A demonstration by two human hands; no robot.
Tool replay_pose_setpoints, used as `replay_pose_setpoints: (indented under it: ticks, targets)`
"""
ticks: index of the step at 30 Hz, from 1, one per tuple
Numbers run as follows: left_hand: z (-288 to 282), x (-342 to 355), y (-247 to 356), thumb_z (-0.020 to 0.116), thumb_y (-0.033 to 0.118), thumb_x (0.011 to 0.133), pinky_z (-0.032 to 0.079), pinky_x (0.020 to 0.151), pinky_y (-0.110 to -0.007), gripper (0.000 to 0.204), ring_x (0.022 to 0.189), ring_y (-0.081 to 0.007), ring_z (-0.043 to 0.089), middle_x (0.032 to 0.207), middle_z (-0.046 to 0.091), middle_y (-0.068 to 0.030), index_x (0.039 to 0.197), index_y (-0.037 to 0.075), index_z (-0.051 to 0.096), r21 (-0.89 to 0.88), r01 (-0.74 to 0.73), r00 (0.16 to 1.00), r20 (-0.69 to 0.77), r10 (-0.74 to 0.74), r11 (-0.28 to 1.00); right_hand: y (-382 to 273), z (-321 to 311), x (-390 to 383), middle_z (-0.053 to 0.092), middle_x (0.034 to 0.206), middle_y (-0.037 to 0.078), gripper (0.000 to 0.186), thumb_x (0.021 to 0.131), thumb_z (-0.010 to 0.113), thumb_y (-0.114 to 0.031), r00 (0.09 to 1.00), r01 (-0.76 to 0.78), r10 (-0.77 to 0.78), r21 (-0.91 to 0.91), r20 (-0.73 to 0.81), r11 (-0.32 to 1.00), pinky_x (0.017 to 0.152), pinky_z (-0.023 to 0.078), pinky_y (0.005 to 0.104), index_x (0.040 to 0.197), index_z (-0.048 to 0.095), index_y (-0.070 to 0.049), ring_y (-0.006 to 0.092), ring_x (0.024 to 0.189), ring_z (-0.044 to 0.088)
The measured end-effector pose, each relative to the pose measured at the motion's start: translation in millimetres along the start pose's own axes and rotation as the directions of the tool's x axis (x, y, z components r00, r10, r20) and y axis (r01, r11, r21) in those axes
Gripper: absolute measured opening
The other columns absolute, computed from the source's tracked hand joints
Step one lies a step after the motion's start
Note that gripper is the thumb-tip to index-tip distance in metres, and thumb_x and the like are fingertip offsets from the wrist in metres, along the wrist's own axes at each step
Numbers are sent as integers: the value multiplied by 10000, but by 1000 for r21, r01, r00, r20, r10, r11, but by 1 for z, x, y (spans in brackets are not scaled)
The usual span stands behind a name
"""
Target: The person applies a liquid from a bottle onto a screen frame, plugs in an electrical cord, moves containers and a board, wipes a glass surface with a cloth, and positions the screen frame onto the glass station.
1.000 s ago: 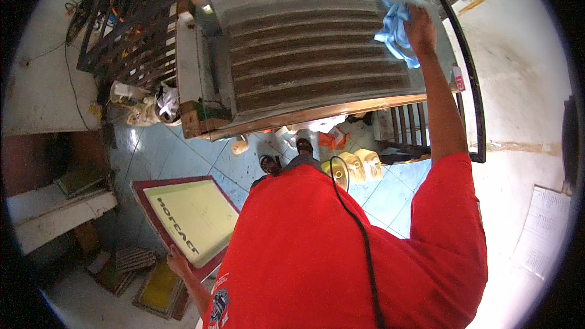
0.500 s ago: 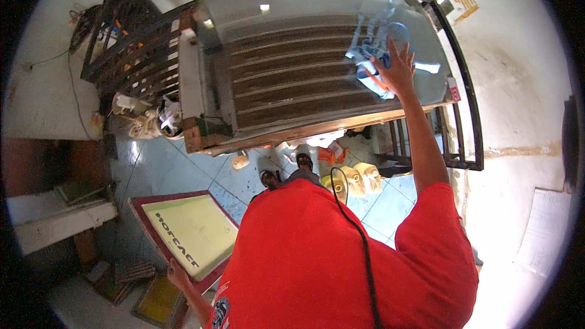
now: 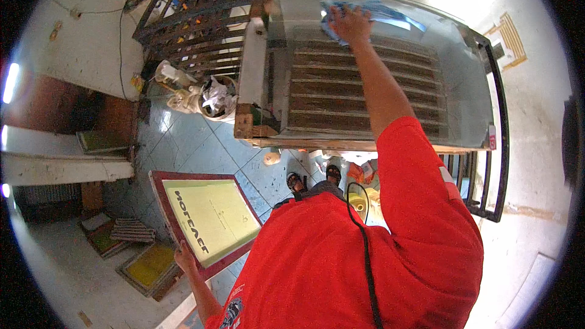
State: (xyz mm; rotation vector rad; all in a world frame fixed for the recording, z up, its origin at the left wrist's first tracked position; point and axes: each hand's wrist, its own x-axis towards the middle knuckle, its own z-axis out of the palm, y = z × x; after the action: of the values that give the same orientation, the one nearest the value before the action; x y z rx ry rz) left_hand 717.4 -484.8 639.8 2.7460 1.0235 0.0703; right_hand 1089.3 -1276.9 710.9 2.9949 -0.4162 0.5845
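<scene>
My left hand (image 3: 186, 259) grips the lower left edge of a screen printing frame (image 3: 213, 219), held tilted at my left side. Its border is dark red and its mesh pale yellow-green, with dark lettering along one side. On the far part of a glass-topped table (image 3: 466, 85), my right hand (image 3: 352, 25) presses down on a crumpled blue cloth (image 3: 387, 13). The fingers are bent over the cloth, which partly trails out to the right. Dark slats show beneath the glass. My right arm reaches across the tabletop.
A dark slatted rack (image 3: 201, 55) with cables and tools adjoins the table's left end. Below it stands a bucket (image 3: 218, 97) of crumpled white material. Another frame with yellow mesh (image 3: 148, 268) lies low on the left, near a white shelf (image 3: 67, 167). Yellow containers (image 3: 358, 204) stand under the table.
My right hand has carried the blue cloth leftward and farther away across the glass. The framed screen is still in my left hand. The whole view has shifted.
</scene>
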Motion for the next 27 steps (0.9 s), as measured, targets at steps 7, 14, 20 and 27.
replay_pose_setpoints:
  ticks: [7, 14, 20, 27]
  targets:
    - [-15, -12, 31, 529, 580, 778, 417, 821, -447, 766, 951, -413, 545, 1001, 558, -320, 1004, -152, 543, -21, 42, 994, 98, -40, 999, -127, -24, -81, 370, 1326, 206, 664, 729, 517, -566, 942, 267, -324, 383, 91, 884, 1012, 254, 499, 1221, 504, -120, 394, 1236, 321]
    - [-14, -13, 4, 518, 558, 797, 432, 796, -450, 721, 929, -419, 547, 975, 573, -304, 983, -136, 566, -273, -4, 981, 186, 57, 962, 20, -98, -245, 449, 1221, 212, 493, 664, 630, -220, 972, 31, -128, 433, 197, 901, 998, 318, 428, 1138, 546, -115, 372, 1151, 411]
    - [2, 21, -18, 492, 589, 796, 448, 748, -454, 776, 875, -424, 562, 965, 564, -327, 975, -164, 553, -77, -66, 991, 112, 74, 995, 268, -109, -296, 589, 895, 176, 386, 735, 597, -241, 896, -443, 441, -31, -56, 896, 702, 466, 435, 1070, 557, -54, 342, 835, 582]
    - [-2, 35, -16, 479, 595, 798, 448, 722, -464, 772, 803, -434, 569, 824, 589, -317, 874, -167, 576, 34, -229, 972, 61, 226, 973, 293, -159, -423, 601, 863, 148, 372, 822, 534, -353, 721, -453, 688, 699, -78, 553, 656, 503, 376, 1094, 540, -99, 275, 758, 611]
